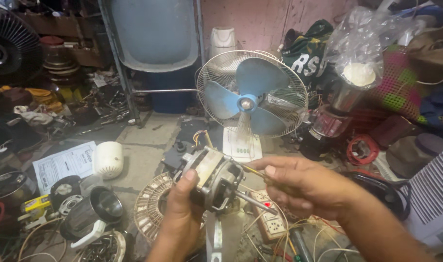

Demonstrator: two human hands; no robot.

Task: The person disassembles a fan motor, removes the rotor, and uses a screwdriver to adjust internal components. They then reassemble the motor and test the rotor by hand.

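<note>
Left hand (180, 218) wrapped round a grey metal fan motor with protruding shaft (214, 179), fingers clamped on its housing. Right hand (304, 187) pinching a thin yellow-handled screwdriver (253, 171), tip against the motor. Beyond the fingers, a blue-bladed wire-caged table fan (253, 92); below them, a white socket strip (272, 218).

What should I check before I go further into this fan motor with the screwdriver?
1. Motor held firm: ok, left hand wraps it from below, thumb on the casing.
2. Screwdriver gripped: ok, right hand closes around it, tip at the motor's side.
3. Tip seated in a screw: cannot tell, the contact spot is too small to make out.
4. Shaft free: ok, it juts out bare, toward the lower right.
5. Wires off the tool: ok, the coloured leads sit behind the motor.
6. Power strip apart: cannot tell, it lies right under the shaft among loose wires.
</note>
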